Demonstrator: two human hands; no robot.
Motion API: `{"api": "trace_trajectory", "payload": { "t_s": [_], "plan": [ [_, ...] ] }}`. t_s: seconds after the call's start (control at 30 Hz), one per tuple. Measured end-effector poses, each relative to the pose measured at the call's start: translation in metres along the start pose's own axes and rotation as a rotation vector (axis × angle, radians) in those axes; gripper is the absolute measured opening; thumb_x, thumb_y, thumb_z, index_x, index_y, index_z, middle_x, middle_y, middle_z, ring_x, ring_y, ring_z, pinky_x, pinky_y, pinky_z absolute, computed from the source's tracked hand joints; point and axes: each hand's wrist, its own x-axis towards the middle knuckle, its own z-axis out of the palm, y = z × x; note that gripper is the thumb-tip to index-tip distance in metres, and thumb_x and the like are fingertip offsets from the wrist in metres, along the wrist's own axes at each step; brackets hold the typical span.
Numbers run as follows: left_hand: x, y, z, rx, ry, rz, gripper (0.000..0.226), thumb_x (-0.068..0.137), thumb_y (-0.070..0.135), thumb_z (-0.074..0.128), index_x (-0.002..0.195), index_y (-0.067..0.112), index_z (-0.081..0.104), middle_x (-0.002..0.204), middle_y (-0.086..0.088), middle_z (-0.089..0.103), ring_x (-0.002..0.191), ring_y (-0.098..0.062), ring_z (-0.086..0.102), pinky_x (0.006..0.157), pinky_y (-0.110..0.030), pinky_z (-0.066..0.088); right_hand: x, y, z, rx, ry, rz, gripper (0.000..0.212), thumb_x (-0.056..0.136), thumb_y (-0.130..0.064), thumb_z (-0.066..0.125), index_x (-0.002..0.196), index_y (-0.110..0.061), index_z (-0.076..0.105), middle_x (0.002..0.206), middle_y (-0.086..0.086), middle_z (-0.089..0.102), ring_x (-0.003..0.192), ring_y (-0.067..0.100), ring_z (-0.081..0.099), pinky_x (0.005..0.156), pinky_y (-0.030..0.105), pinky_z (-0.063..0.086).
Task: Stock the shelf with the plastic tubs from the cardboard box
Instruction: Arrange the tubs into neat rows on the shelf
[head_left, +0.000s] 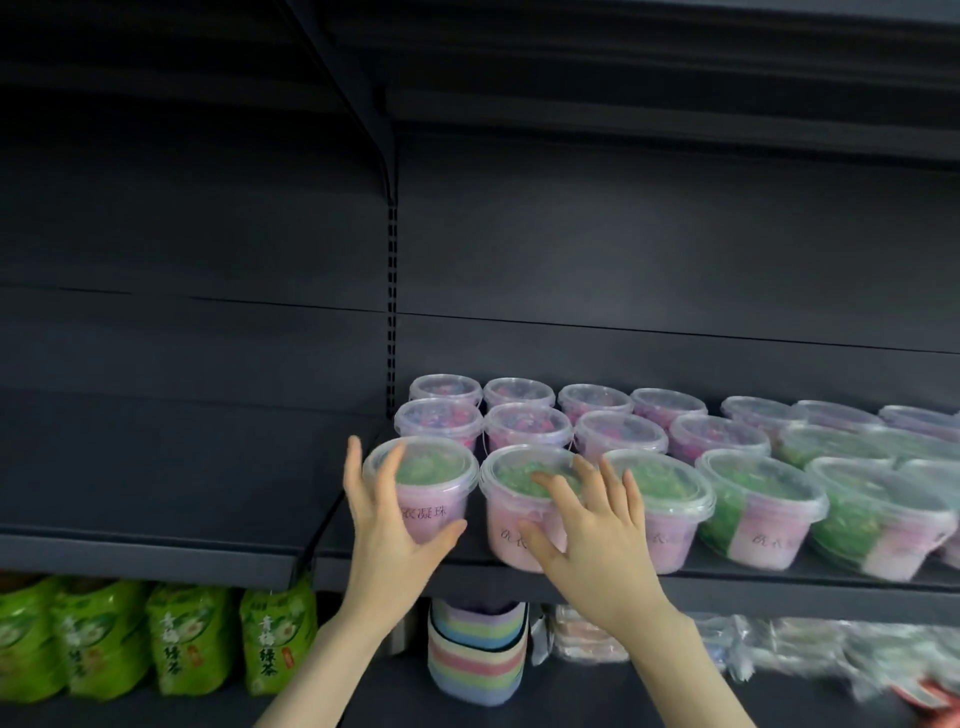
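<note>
- Front-left tub (434, 512) is being touched by left hand (384, 525), next tub (501, 514) by right hand (597, 551); fingers are being held spread, uncurled.
- Shelf (779, 597) is being filled: three rows (618, 434) standing; box unseen, remainder untellable.

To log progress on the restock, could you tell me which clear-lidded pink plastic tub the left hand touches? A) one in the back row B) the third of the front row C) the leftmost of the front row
C: the left hand rests on the leftmost front-row pink plastic tub, thumb and fingers spread.
</note>
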Motion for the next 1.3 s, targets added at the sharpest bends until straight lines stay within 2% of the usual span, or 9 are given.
{"api": "trace_trajectory", "payload": {
  "t_s": [0.17, 0.43, 0.53, 0.6, 0.73, 0.9, 1.07, 1.23, 1.3],
  "plan": [
    [-0.005, 0.000, -0.002, -0.014, -0.010, -0.226, 0.123, 0.063, 0.027, 0.085, 0.148, 0.030, -0.004, 0.155, 0.006, 0.015, 0.140, -0.014, 0.023, 0.107, -0.035, 0.030, 0.007, 0.000, 0.008, 0.005, -0.014, 0.046, 0.060, 0.080, -0.057, 0.038, 0.113, -0.012, 0.061, 0.123, 0.016, 0.061, 0.117, 0.040, 0.057, 0.110, 0.046, 0.016],
    [-0.004, -0.006, 0.000, 0.140, 0.026, -0.249, 0.123, 0.058, 0.047, 0.084, 0.149, 0.021, 0.005, 0.154, -0.002, 0.026, 0.136, -0.027, 0.033, 0.105, -0.041, 0.034, 0.008, -0.006, 0.018, 0.081, 0.066, 0.083, 0.069, 0.070, -0.040, 0.081, 0.124, -0.009, 0.050, 0.141, 0.029, 0.040, 0.134, 0.040, 0.038, 0.114, 0.041, 0.002],
    [-0.014, -0.010, 0.003, 0.278, 0.038, -0.198, 0.113, 0.062, 0.063, 0.071, 0.147, 0.012, 0.018, 0.139, -0.007, 0.048, 0.121, -0.029, 0.050, 0.104, -0.042, 0.031, -0.011, -0.020, 0.029, 0.295, 0.204, 0.124, 0.085, 0.077, -0.016, 0.076, 0.144, -0.014, 0.024, 0.156, 0.020, 0.013, 0.144, 0.031, 0.014, 0.115, 0.042, 0.015],
    [-0.021, -0.017, 0.007, 0.426, 0.038, -0.176, 0.111, 0.062, 0.076, 0.050, 0.143, 0.005, 0.026, 0.129, -0.009, 0.057, 0.115, -0.024, 0.056, 0.110, -0.039, 0.016, -0.027, -0.027, 0.040, 0.408, 0.292, 0.200, 0.094, 0.074, -0.010, 0.079, 0.145, -0.012, 0.018, 0.152, 0.016, 0.014, 0.140, 0.030, 0.016, 0.108, 0.042, 0.028],
    [-0.022, -0.024, 0.012, 0.531, 0.068, -0.183, 0.111, 0.061, 0.081, 0.041, 0.138, 0.001, 0.033, 0.117, -0.013, 0.062, 0.116, -0.024, 0.056, 0.113, -0.035, -0.002, -0.034, -0.034, 0.045, 0.488, 0.180, 0.447, 0.093, 0.073, -0.032, 0.080, 0.142, 0.001, 0.027, 0.137, 0.020, 0.039, 0.128, 0.033, 0.037, 0.099, 0.046, 0.046],
    [-0.022, -0.024, 0.012, 0.506, 0.079, -0.184, 0.107, 0.060, 0.080, 0.046, 0.134, 0.003, 0.039, 0.117, -0.011, 0.063, 0.115, -0.023, 0.056, 0.114, -0.032, 0.001, -0.013, -0.037, 0.040, 0.413, 0.048, 0.597, 0.106, 0.065, -0.060, 0.075, 0.138, 0.001, 0.027, 0.128, 0.012, 0.053, 0.115, 0.030, 0.039, 0.094, 0.042, 0.044],
    [-0.023, -0.028, 0.015, 0.527, 0.099, -0.190, 0.102, 0.060, 0.079, 0.049, 0.125, 0.000, 0.045, 0.111, -0.012, 0.066, 0.107, -0.025, 0.060, 0.112, -0.036, 0.012, -0.016, -0.025, 0.037, 0.539, 0.021, 0.567, 0.093, 0.069, -0.055, 0.075, 0.136, -0.006, 0.032, 0.126, 0.006, 0.052, 0.116, 0.023, 0.032, 0.096, 0.037, 0.040],
    [-0.025, -0.029, 0.016, 0.579, 0.081, -0.181, 0.102, 0.063, 0.078, 0.046, 0.128, 0.000, 0.043, 0.116, -0.016, 0.063, 0.113, -0.028, 0.057, 0.112, -0.038, 0.013, -0.022, -0.022, 0.037, 0.495, 0.005, 0.470, 0.106, 0.076, -0.059, 0.066, 0.149, -0.007, 0.010, 0.136, 0.006, 0.047, 0.123, 0.021, 0.028, 0.097, 0.032, 0.036],
    [-0.027, -0.029, 0.016, 0.599, 0.067, -0.185, 0.101, 0.065, 0.078, 0.044, 0.129, 0.000, 0.042, 0.123, -0.017, 0.059, 0.117, -0.029, 0.053, 0.113, -0.038, 0.012, -0.020, -0.027, 0.041, 0.418, 0.048, 0.515, 0.108, 0.069, -0.058, 0.073, 0.144, 0.001, 0.021, 0.134, 0.012, 0.047, 0.120, 0.027, 0.033, 0.101, 0.037, 0.037]
  ]
}}
